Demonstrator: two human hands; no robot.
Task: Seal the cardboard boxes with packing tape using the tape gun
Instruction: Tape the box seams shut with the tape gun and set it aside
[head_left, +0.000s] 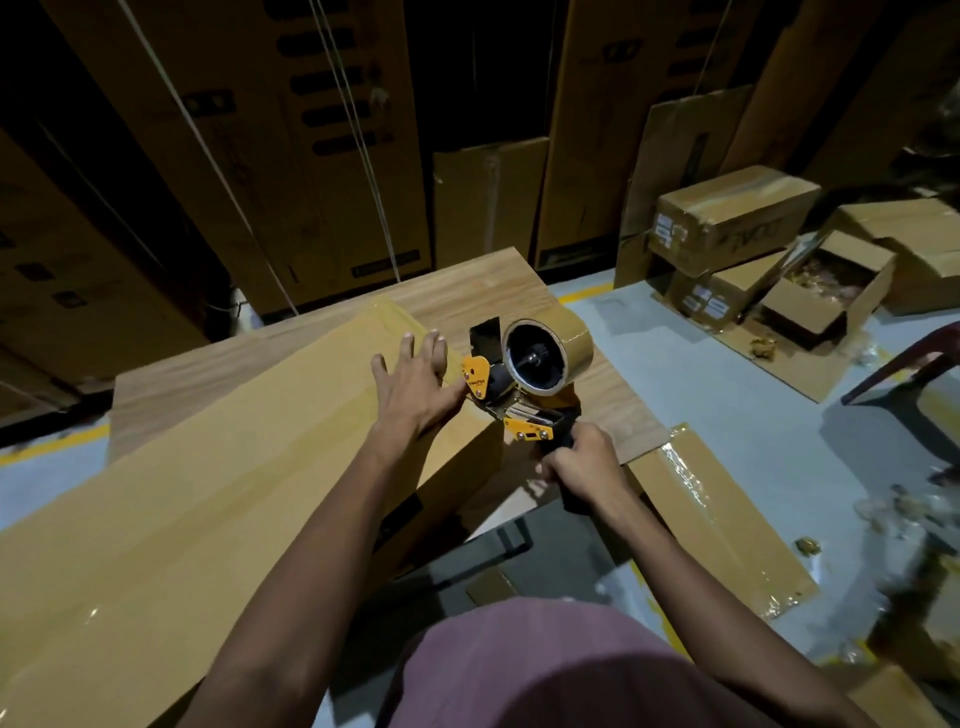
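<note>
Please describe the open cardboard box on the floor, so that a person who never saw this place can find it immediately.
Start at the wooden table and look right, to the cluster of small boxes on the grey floor. The open box sits at the front of this cluster, below the sealed box with white labels. Unlike its neighbours, its flaps stand up and crumpled packing material shows inside.

Dim warehouse light, wide-angle warping, blurred right edge.
</note>
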